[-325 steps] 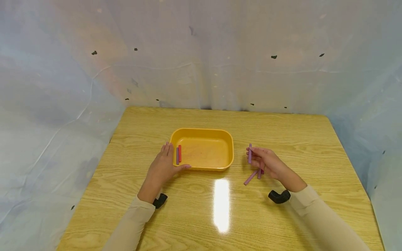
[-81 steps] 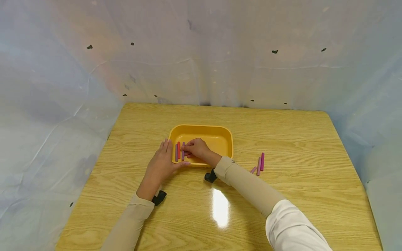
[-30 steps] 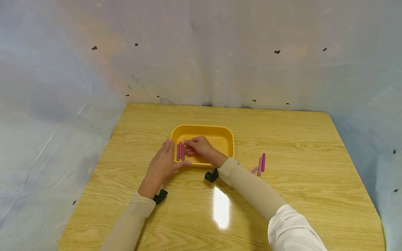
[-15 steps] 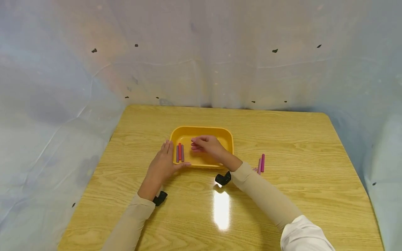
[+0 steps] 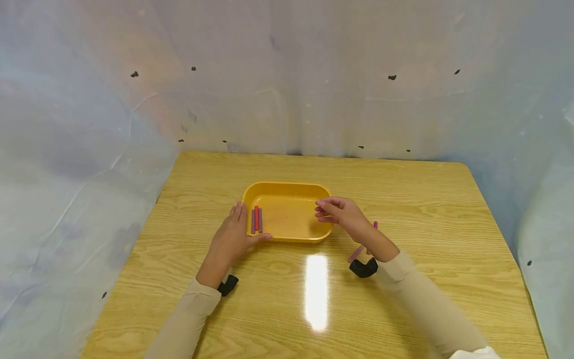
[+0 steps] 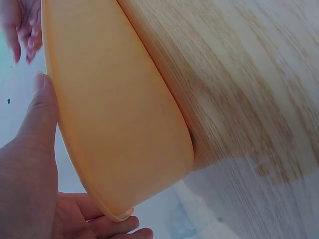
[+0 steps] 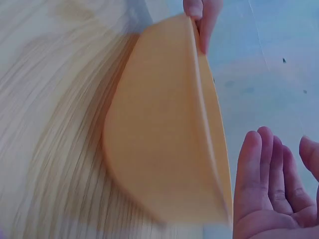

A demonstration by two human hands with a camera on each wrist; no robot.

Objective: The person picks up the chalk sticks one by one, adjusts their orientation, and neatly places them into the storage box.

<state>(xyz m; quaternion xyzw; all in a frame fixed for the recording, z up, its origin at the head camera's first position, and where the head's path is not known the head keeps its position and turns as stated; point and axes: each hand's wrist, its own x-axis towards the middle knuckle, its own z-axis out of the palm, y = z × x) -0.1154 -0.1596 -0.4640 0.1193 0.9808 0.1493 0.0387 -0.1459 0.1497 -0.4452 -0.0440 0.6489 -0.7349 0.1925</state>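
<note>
A yellow plastic tray stands on the table. My left hand holds its left end, with the thumb along the near rim and the fingers at the end wall. Inside, by that end, a red chalk-like stick lies side by side between a purple stick and another purple stick. My right hand hovers at the tray's right rim, fingers loosely extended and nothing in them. A mauve stick and a magenta stick lie on the table, partly hidden by the right hand and wrist.
The wooden table ends at a plastic-sheeted wall behind. Black wrist mounts sit under the left wrist and right wrist. A bright light reflection shows on the tabletop.
Over the last seconds the right hand set a purple stick beside the red one and let go. It has since moved right, out towards the tray's right rim. The left hand stays put.
</note>
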